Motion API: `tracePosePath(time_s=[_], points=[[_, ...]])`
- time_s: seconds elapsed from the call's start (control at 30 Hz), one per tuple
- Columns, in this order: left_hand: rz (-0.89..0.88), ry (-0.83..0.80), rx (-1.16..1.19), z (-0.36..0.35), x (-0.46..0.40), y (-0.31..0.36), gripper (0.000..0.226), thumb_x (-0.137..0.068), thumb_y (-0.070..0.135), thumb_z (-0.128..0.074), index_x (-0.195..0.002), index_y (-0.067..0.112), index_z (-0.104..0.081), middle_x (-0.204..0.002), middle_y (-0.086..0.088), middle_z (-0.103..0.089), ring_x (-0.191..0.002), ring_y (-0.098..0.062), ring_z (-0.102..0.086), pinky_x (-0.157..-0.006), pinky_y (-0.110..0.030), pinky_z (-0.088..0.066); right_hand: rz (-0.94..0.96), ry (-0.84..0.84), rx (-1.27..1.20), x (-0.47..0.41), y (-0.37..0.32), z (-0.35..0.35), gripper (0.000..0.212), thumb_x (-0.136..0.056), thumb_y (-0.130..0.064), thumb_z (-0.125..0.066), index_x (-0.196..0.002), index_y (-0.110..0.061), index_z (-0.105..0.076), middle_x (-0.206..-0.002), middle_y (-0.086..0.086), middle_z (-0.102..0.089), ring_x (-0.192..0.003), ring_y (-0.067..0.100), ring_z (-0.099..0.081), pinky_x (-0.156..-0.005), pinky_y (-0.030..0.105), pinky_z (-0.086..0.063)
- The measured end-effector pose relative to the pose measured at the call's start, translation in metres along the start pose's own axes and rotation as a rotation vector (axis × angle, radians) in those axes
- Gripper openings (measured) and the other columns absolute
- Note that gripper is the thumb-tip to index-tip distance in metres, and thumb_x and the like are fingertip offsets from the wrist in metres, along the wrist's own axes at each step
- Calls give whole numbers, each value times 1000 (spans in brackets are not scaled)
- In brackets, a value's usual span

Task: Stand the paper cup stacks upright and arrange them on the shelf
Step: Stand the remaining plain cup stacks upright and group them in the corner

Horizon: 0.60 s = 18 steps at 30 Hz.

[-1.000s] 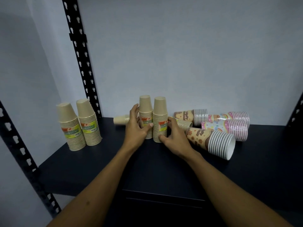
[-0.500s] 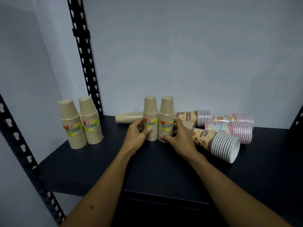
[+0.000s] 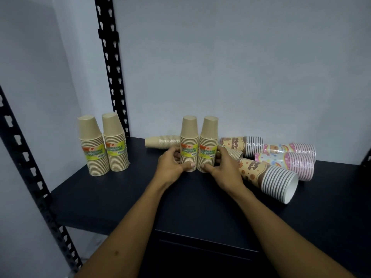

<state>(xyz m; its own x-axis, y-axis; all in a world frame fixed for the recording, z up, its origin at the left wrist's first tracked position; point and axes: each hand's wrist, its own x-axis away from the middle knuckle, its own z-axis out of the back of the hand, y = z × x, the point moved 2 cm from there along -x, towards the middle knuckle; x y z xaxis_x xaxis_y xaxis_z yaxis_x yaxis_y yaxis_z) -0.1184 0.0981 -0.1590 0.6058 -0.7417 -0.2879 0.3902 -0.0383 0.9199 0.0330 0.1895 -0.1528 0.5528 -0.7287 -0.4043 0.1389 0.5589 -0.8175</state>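
Your left hand [image 3: 170, 166] grips the left stack of the upright kraft pair [image 3: 188, 144] and your right hand [image 3: 224, 167] grips the right stack [image 3: 208, 145]; on each hand the fingers curl round the base, thumbs at the front, so both hands are holding, not spread. The two stacks stand rim down, touching side by side, near the middle of the dark shelf [image 3: 120, 197]. Judgement: the step in hand is setting this pair squarely in place. Keep your grip low at the widest cups, press the rims flat to the shelf before letting go, and hold the two stacks touching so neither leans. If you slide them, push from the base, since these tapered columns would likely tip from a push higher up. Each stack is plain tan paper, narrowing to a flat closed top, with a yellow and orange label band at mid-height; a clear wrap seems to bind it, though that is hard to confirm. A like pair [image 3: 103, 145] already stands upright at the left end beside the perforated black upright [image 3: 112, 77]. Still lying down: one tan stack [image 3: 162, 141] behind your left hand, a smaller one [image 3: 233, 153] partly hidden by your right, two brown printed stacks [image 3: 267, 177] [image 3: 241, 145] and two pink striped stacks [image 3: 285, 161] [image 3: 291, 148] to the right.
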Motion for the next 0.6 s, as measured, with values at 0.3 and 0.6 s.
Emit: tracePosePath(time_s=[0.3, 0.6], points=[[11, -55, 86, 1, -1, 1, 72, -69, 14, -84, -132, 17, -49, -121, -2, -63, -110, -17, -62, -97, -39, -51, -1, -32, -15, 1, -1, 1, 58, -83, -9, -69, -134, -20, -45, -115, -14, -58, -101, -3, -55, -87, 15, -46], [-3, -30, 84, 0, 1, 2, 60, -73, 4, -80, -126, 13, -52, -122, -4, -63, -110, -15, -61, -98, -33, -50, 7, -11, 1, 0, 1, 1, 57, -83, -14, -72, -133, -20, -44, -116, -13, -58, -107, 4, -57, -94, 30, -51]])
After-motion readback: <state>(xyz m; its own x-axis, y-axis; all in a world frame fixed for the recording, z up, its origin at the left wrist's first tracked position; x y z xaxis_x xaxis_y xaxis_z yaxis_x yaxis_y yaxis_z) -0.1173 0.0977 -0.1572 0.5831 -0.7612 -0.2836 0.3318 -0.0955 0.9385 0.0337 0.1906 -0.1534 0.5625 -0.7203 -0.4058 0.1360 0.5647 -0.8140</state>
